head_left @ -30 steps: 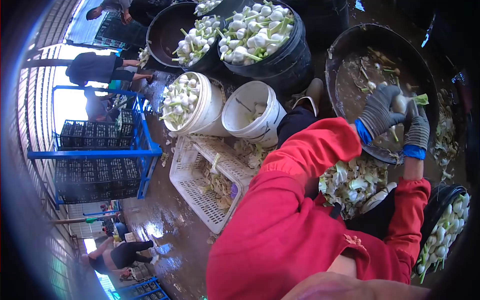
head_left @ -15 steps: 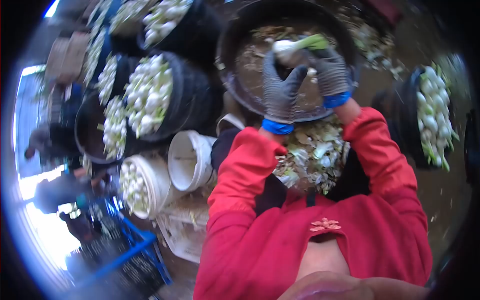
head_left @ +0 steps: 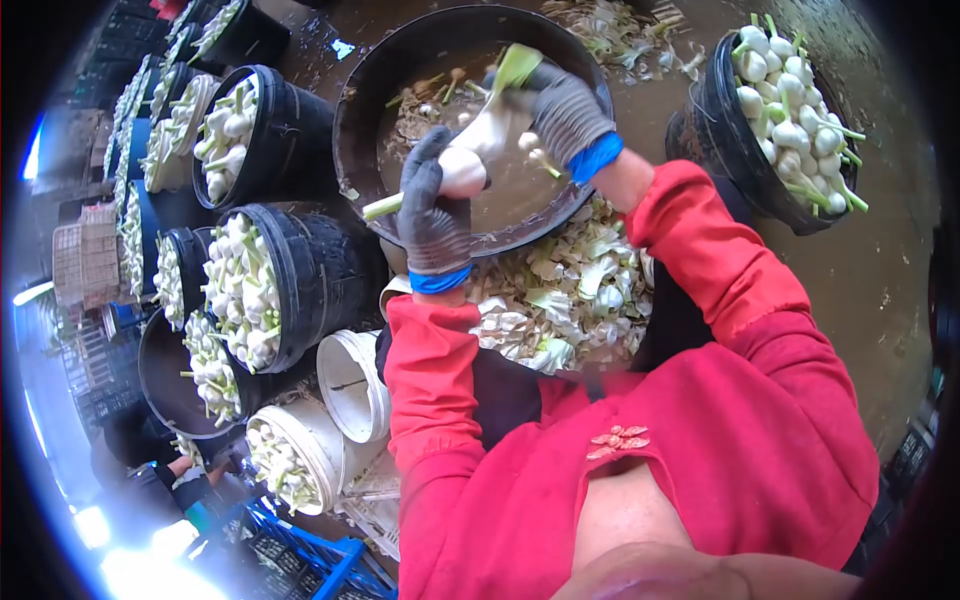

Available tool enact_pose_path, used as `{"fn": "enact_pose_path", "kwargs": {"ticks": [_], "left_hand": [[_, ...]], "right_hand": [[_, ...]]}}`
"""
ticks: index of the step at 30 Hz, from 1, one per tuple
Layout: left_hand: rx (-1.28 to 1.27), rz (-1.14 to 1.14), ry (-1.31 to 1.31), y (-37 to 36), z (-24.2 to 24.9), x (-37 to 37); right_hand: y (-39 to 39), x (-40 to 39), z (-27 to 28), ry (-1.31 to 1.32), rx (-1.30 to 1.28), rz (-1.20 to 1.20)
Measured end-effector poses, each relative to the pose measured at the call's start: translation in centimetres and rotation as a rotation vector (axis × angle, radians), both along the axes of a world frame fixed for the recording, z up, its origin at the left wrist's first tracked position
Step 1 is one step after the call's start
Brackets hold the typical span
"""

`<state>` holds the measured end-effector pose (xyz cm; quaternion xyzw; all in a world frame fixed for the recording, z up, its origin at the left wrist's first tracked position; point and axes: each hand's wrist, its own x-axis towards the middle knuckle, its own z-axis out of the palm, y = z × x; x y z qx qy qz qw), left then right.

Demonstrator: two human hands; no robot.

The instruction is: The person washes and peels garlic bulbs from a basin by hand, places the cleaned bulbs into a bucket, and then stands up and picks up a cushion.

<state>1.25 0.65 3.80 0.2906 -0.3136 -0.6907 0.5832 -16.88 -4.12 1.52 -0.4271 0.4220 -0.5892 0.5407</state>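
Observation:
My gloved left hand [head_left: 436, 215] is wrapped round a fresh garlic bulb [head_left: 462, 172], its cut green stem sticking out to the left. White outer skin [head_left: 486, 132] stretches from the bulb up toward a green leafy end. My gloved right hand [head_left: 568, 115] grips that skin near its green part, with the fingertips partly hidden. Both hands are above a large dark round basin [head_left: 520, 236], where loose scraps and a few small bulbs lie. Below it, between my legs, sits a heap of garlic peelings [head_left: 575, 300].
A black bucket of garlic [head_left: 700, 125] stands at the right. More full black buckets [head_left: 325, 270] line the left. Nearer are an open white bucket [head_left: 350, 385] and a white bucket of garlic [head_left: 325, 445]. A blue metal frame [head_left: 335, 565] is at lower left; someone's arm [head_left: 180, 467] shows beyond.
My hands have moved apart and left in view, the skin now stretched between them; earlier they were together around the garlic. The whole view has shifted.

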Motion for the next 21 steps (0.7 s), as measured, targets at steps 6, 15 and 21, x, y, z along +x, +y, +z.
{"fn": "enact_pose_path", "kwargs": {"ticks": [6,15,21], "left_hand": [[0.081,0.127,-0.033,-0.5,-0.2,2.5],[0.258,-0.074,0.257,-2.2,-2.6,4.5],[0.583,-0.132,0.009,-1.8,-3.0,0.4]], "right_hand": [[-1.2,-4.8,-2.0,0.023,0.076,0.028],[6.1,-0.6,-0.8,1.005,-0.311,0.631],[3.3,0.8,3.1,0.811,-0.572,0.304]]}}
